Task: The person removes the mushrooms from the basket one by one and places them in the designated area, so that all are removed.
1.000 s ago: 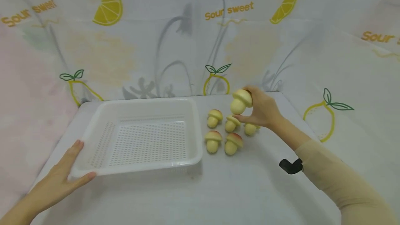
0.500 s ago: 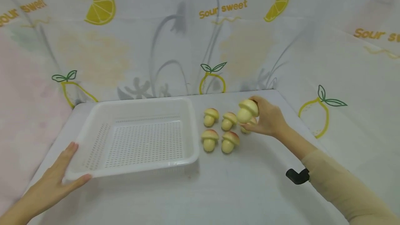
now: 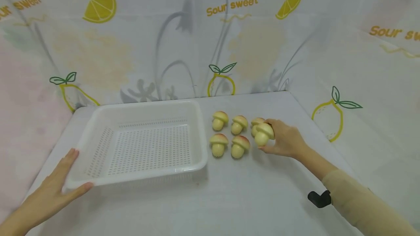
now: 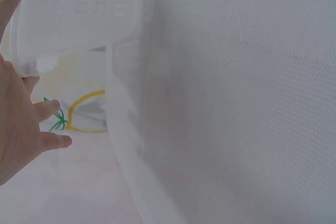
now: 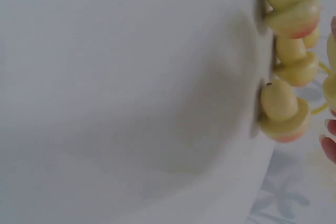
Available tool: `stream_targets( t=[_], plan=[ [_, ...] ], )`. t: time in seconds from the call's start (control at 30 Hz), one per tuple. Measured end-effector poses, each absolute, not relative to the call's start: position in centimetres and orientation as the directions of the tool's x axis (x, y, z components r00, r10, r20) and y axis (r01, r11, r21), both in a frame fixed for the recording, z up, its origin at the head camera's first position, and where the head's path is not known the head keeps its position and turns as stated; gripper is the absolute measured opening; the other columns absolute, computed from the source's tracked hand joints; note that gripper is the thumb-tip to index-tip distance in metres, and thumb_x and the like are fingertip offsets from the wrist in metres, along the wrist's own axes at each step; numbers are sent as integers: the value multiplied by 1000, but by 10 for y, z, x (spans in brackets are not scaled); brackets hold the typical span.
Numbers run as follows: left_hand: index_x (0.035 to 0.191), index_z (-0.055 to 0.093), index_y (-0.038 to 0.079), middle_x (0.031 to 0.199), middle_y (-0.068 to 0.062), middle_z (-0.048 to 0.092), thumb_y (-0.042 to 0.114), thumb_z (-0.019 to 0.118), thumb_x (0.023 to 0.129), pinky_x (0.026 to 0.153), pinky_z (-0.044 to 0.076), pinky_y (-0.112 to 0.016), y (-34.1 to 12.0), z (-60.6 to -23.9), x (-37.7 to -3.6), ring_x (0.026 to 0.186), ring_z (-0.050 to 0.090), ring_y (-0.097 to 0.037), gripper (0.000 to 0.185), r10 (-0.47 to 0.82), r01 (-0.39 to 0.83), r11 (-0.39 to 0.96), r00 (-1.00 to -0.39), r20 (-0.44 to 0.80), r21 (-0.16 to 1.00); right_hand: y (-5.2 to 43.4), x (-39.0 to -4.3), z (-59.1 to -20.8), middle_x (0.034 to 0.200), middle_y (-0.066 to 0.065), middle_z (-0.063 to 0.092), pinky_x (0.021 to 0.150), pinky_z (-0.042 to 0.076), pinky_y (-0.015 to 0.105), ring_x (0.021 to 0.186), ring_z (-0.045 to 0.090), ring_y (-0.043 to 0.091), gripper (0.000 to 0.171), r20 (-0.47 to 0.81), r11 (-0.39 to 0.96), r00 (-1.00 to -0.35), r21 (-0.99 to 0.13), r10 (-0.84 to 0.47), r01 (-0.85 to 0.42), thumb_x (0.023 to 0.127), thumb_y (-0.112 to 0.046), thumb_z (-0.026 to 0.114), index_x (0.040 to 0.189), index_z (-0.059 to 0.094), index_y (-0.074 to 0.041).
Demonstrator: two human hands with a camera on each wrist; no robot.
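Observation:
My right hand [image 3: 287, 140] pinches a pale yellow toy mushroom [image 3: 263, 135] between thumb and fingers, above the table at the right end of the front row. Several similar mushrooms with reddish-tinged caps stand in two rows to its left, among them a front one [image 3: 240, 146] and a back-left one [image 3: 220, 120]. The held mushroom partly covers the back-right one [image 3: 256, 122]. In the right wrist view only a sliver of the held mushroom [image 5: 331, 87] shows. At the near left corner of a white plastic basket [image 3: 131, 178], my left hand [image 3: 52, 190] touches the rim with outstretched fingers.
The perforated basket takes up the left half of the white table [image 3: 210, 207]. A cloth backdrop [image 3: 183, 46] printed with lemons rises behind the table and at both sides. A black strap piece [image 3: 319, 199] juts from the right sleeve.
My right hand has lowered the held mushroom toward the viewer and slightly right, from above the back row to the front row. The left hand stays at the basket corner; the view shifts slightly.

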State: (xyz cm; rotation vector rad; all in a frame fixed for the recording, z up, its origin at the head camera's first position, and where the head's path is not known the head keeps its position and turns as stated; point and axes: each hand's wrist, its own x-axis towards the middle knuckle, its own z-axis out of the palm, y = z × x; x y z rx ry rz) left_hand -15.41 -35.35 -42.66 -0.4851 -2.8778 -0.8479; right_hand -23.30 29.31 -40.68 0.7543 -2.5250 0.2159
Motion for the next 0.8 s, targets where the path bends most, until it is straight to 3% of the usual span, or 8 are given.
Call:
stream_targets(
  t=[0.1, 0.23, 0.5, 0.67, 0.8],
  plan=[
    [155, 0, 9, 160, -13, -7, 23, 71, 87, 113, -12, -47, -353, -426, -154, 143, -6, -36, 99, 274, 328, 792, -945, 179, 514, 296, -230, -414, 90, 11, 63, 48, 50, 39, 73, 61, 23, 85, 457, 846, -757, -17, -467, -532, 57, -49, 83, 120, 53, 0],
    [155, -2, 10, 160, -13, -8, 24, 70, 88, 109, -9, -61, -353, -425, -154, 143, -9, -35, 99, 274, 318, 795, -948, 163, 516, 298, -228, -421, 90, 9, 62, 48, 49, 40, 75, 60, 23, 87, 379, 865, -803, -17, -459, -502, 59, -53, 82, 122, 52, 0],
    [155, -2, 9, 160, -13, -8, 24, 70, 88, 112, -12, -50, -353, -426, -154, 144, -9, -34, 99, 276, 318, 798, -948, 158, 512, 296, -229, -434, 77, 4, 54, 42, 42, 34, 62, 50, 18, 85, 230, 887, -863, 2, -449, -461, 64, -61, 77, 120, 50, -4],
    [155, -2, 10, 160, -13, -9, 24, 70, 88, 108, -9, -62, -353, -426, -154, 143, -8, -38, 99, 276, 313, 799, -950, 150, 513, 294, -230, -438, 78, 4, 54, 43, 42, 34, 64, 51, 18, 82, 193, 887, -870, 2, -453, -462, 65, -64, 75, 116, 50, -5],
    [155, -2, 10, 160, -13, -8, 24, 70, 88, 107, -8, -64, -353, -426, -154, 142, -7, -41, 99, 276, 314, 797, -949, 150, 517, 292, -231, -439, 77, 3, 53, 42, 41, 33, 64, 52, 18, 81, 173, 888, -875, 3, -453, -459, 65, -65, 75, 113, 49, -5]
  ],
)
